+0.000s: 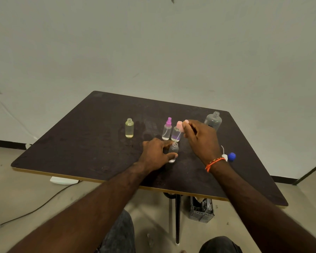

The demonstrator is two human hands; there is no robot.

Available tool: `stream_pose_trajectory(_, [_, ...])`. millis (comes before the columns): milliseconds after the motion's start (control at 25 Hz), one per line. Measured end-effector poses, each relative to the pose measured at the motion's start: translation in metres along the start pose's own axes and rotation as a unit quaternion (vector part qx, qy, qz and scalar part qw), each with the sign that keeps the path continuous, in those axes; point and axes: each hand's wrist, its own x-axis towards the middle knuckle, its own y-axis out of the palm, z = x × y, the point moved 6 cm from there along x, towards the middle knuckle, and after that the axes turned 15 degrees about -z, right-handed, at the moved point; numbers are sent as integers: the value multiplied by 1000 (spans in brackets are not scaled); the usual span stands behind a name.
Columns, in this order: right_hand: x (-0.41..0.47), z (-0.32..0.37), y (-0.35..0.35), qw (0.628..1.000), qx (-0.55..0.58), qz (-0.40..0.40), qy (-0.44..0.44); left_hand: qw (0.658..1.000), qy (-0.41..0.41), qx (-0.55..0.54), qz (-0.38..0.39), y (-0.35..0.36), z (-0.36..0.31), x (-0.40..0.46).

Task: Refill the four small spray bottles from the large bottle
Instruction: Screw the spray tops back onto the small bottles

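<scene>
My left hand (156,154) grips a small clear open bottle (173,151) standing on the dark table (91,143). My right hand (201,139) pinches the pink spray cap (180,125) on top of a small bottle (175,134). Beside it stands a small bottle with a purple spray top (167,129). A capless yellowish bottle (129,128) stands apart at the left. The large clear bottle (213,121) stands open at the back right, partly behind my right hand.
A blue cap (231,156) and a white spray top (224,156) lie on the table by my right wrist. Under the table are a grey basket (202,211), the table leg (177,216) and a cable on the floor. A wall is behind.
</scene>
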Motion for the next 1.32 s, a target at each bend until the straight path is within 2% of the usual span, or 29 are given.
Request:
stream_pose_trajectory(240, [-18,-11,19,994,-53,92,-8,1000,7,-22,-7,1,3,-1])
stream_pose_trajectory(360, [-32,-23,31,988,-54,134,51,999,14,-29,-2,3,4,-2])
stream_pose_trajectory(520, [-35,-22,38,987,-36,143,71,1000,14,-20,-2,1,3,-2])
stream_pose_trajectory(800, [-29,-22,39,979,-119,132,100,1000,-11,-24,-10,3,4,-6])
stream_pose_trajectory(1000, [-30,-12,42,985,-59,136,93,1000,0,-8,-1,4,7,-6])
stream_pose_trajectory(1080, [-29,-8,42,986,-78,128,74,1000,4,-8,-2,6,8,-6])
stream_pose_trajectory(1320, [-25,-12,47,977,-125,122,120,1000,-14,1,-5,13,15,-7])
